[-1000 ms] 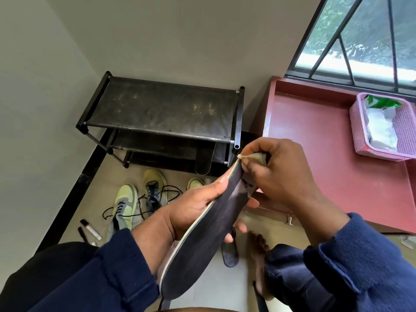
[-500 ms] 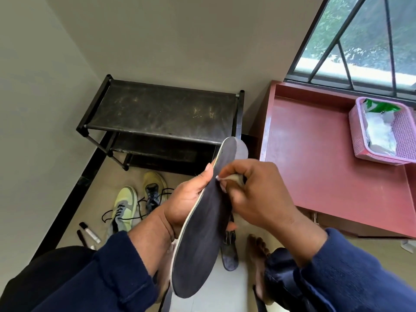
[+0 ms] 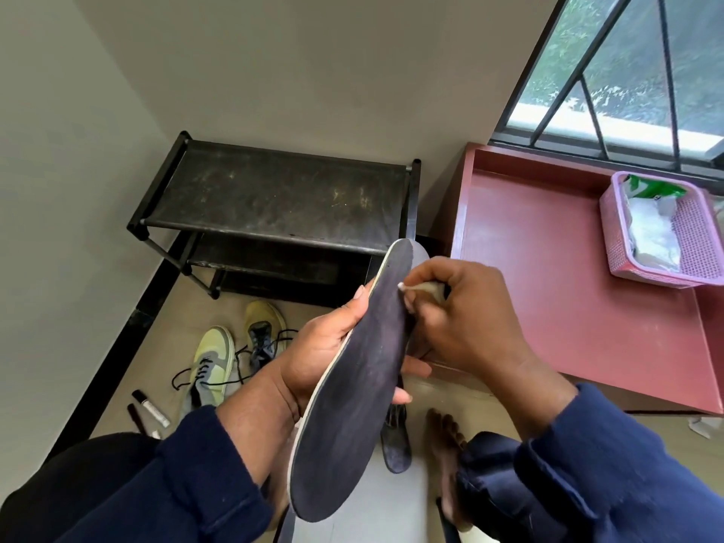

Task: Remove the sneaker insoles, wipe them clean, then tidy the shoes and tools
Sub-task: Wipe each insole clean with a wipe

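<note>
- Gripping from the left, the left hand is wrapping its palm and fingers round the middle of a long dark-grey foam insole with a pale cream rim; its fingertips are showing past the insole's right edge and one long finger is lying up along the left rim.
- The right hand is keeping a closed grip, fingers curled and pinching a small off-white wad of cloth or wipe, which is pressing against the insole's right edge near the toe end.
- The insole is standing tilted, toe end up and away, heel end down near the lap, held in the air above the tan floor.
- Beyond its top edge a black metal two-tier shoe rack is standing against the wall, both tiers bare where they are showing.
- On the floor in front of the rack, a pair of pale yellow-green sneakers with grey panels and loose black laces is lying side by side, well below the hands.
- Left of the sneakers, two small marker-like tubes are lying near the black skirting.
- At right, a dark red table with a raised lip is carrying a pink perforated plastic basket at its far right; a wide bare stretch is lying between the basket and the table's left edge.
- Under the insole, a dark sandal and a bare foot are resting on the floor.
</note>
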{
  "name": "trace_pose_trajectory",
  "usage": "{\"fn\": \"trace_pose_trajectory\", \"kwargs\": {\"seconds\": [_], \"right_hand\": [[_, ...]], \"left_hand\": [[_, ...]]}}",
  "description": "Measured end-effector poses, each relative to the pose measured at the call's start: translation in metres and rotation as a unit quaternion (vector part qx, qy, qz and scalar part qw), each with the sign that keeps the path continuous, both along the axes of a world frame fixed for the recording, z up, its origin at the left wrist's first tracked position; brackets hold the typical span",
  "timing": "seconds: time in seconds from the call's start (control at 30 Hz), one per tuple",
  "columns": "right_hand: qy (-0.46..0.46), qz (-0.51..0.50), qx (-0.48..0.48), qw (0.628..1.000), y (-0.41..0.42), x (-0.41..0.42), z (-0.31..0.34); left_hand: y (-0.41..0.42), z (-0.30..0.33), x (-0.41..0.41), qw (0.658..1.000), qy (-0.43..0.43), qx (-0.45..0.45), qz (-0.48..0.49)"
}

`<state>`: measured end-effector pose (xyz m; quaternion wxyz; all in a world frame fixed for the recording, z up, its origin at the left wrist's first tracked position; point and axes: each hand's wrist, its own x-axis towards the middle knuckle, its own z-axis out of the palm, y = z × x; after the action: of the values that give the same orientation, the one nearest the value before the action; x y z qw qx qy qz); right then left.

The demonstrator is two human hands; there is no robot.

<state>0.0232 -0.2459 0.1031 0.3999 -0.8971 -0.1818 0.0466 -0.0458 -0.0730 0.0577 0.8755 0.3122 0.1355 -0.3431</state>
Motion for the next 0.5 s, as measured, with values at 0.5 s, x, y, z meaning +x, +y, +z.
{"fn": "trace_pose_trajectory", "kwargs": {"seconds": [0.5], "right_hand": [[0.021, 0.057, -0.014, 0.998, -0.021, 0.021, -0.016]], "left_hand": [[0.003, -0.004, 0.001, 0.999, -0.037, 0.023, -0.01]]}}
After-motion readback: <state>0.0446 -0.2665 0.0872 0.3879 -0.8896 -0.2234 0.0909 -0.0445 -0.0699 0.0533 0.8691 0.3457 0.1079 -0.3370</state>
